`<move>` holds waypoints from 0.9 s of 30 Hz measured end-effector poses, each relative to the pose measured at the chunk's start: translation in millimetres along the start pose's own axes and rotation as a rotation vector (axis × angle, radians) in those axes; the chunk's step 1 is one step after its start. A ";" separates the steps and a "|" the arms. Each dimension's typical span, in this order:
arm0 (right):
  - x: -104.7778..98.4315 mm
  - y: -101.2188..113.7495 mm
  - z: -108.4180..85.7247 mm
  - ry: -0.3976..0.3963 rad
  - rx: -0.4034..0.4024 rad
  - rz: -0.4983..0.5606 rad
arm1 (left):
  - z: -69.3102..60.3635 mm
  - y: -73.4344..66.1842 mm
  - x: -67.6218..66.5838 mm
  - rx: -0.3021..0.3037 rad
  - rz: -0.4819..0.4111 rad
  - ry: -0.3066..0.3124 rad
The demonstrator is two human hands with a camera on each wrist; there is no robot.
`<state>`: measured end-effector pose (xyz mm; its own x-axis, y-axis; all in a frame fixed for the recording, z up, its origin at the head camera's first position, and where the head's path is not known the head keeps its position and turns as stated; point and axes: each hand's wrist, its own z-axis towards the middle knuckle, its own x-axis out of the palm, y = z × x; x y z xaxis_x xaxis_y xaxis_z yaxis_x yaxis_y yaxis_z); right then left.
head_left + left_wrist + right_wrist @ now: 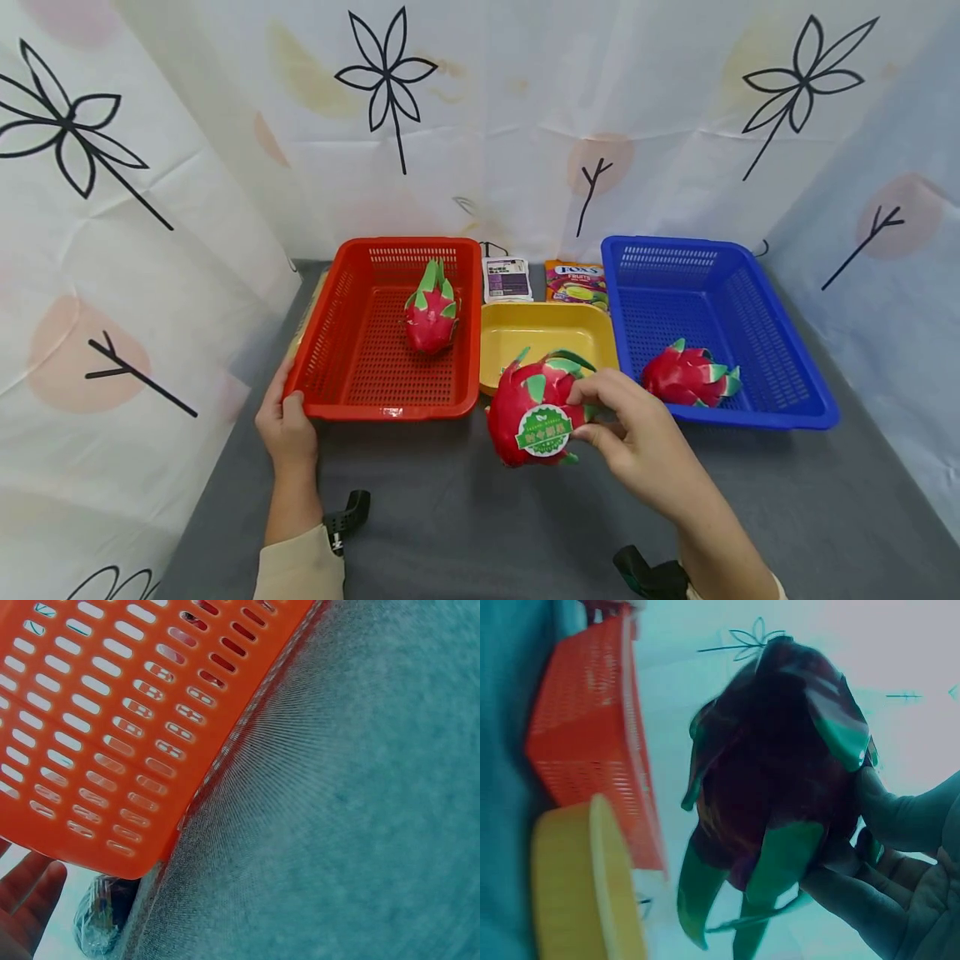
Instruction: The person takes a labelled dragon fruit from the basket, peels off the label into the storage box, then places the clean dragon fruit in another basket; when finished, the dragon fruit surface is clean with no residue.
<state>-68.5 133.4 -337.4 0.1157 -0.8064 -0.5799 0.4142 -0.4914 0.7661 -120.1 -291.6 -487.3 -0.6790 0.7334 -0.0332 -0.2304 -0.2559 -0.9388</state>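
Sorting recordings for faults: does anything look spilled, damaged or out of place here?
Nothing stands out. One dragon fruit lies in the red basket, another in the blue basket, and the right hand holds a third; I see no spill or damage.

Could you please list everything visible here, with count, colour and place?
red basket: one, red, left
blue basket: one, blue, right
yellow tray: one, yellow, between the baskets
dragon fruits: three, red-green, one per basket, one held
flat packet: one, white-purple, behind yellow tray
FOX'S packet: one, orange, behind yellow tray
obscured item: one, colour unclear, beside red basket
table: one, grey, underneath
backdrop: one, printed white, behind
left hand: one, bare, touching red basket
right hand: one, bare, holding a dragon fruit
sleeves: two, beige, at forearms
wrist mounts: two, black, at wrists
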 end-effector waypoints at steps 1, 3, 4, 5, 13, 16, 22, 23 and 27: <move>1.6 -1.7 -6.1 0.000 0.020 0.011 | -0.4 -0.6 0.2 -0.001 -0.007 -0.001; 5.1 -4.3 -17.3 -0.002 0.063 0.025 | -0.4 -1.3 0.6 -0.009 -0.016 -0.003; 6.8 -5.5 -22.4 -0.005 0.081 0.029 | -0.6 -2.1 0.8 -0.011 -0.019 -0.002; 8.4 -6.6 -27.2 -0.011 0.095 0.026 | -0.9 -2.9 1.0 -0.014 -0.019 0.001; 22.4 -18.6 -50.9 -0.058 0.152 -0.097 | -1.5 -1.5 -0.5 -0.052 -0.011 0.012; 28.2 -25.9 -54.2 -0.080 0.160 -0.115 | -1.6 -1.7 -2.0 -0.060 -0.010 0.007; 40.5 -43.6 -57.0 -0.113 0.224 -0.141 | -1.0 -1.1 -1.3 -0.056 -0.024 0.006; 42.6 -46.5 -56.9 -0.117 0.238 -0.150 | -0.9 -0.9 -1.1 -0.051 -0.021 0.008; 49.5 -57.3 -55.7 -0.145 0.255 -0.196 | -1.1 -0.3 0.0 -0.035 -0.012 0.016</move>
<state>-36.3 139.9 -425.4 -0.0807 -0.7183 -0.6910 0.1753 -0.6927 0.6996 -119.2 -290.9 -487.4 -0.6648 0.7465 -0.0275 -0.2136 -0.2252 -0.9506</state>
